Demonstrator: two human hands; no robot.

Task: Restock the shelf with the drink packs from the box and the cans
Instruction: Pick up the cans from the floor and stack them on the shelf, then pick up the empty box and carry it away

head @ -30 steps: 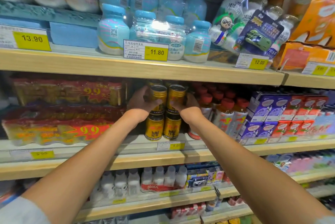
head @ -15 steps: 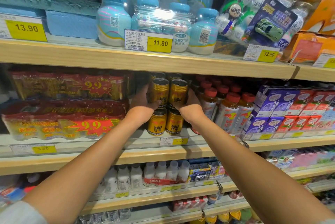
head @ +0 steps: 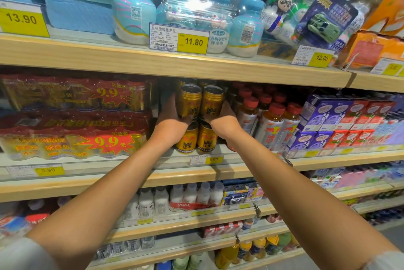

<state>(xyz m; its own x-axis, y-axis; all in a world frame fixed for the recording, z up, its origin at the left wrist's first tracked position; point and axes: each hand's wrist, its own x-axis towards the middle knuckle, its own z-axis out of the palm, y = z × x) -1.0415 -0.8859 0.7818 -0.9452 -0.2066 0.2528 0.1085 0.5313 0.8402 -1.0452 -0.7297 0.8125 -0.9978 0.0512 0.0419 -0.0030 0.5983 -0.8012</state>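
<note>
My left hand (head: 169,119) grips the left can (head: 189,101), my right hand (head: 223,121) the right can (head: 212,101), fingers wrapped behind them. Both cans touch, stacked on lower cans (head: 195,138) under my palms, on the shelf (head: 135,176).

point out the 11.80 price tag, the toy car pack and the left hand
11.80 price tag (head: 192,42): head view, on its yellow panel.
toy car pack (head: 323,26): head view, on the green car.
left hand (head: 169,122): head view, on the back of the hand.

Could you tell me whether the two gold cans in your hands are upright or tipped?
Upright: the left gold can and right gold can show rims on top and level labels, stacked on the lower cans.
</note>
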